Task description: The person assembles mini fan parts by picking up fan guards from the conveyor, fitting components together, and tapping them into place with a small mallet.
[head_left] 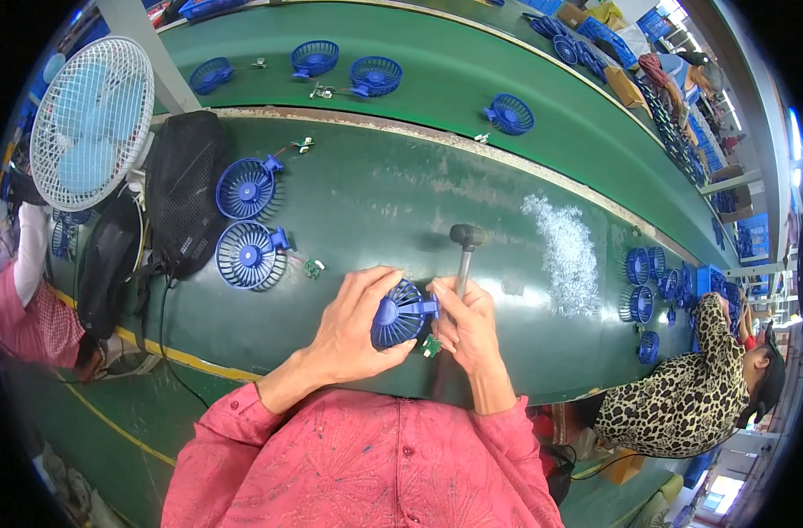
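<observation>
My left hand (357,319) curls around a round blue fan housing (398,317), gripping it low over the green bench in front of me. My right hand (475,327) is closed around a hammer (465,251) with a metal shaft and dark head, which points away from me. The thumb and forefinger of that hand also touch the short neck on the housing's right side. A small green circuit board (431,346) hangs just below the neck, beside my right fingers. Part of the housing is hidden by my left fingers.
Two blue fan housings (248,188) with circuit boards lie to the left, near a black mesh bag (187,189) and a white desk fan (91,123). Small whitish pieces (564,255) are heaped at right. More housings lie on the green conveyor belt (445,79). A person in leopard print (683,396) works at right.
</observation>
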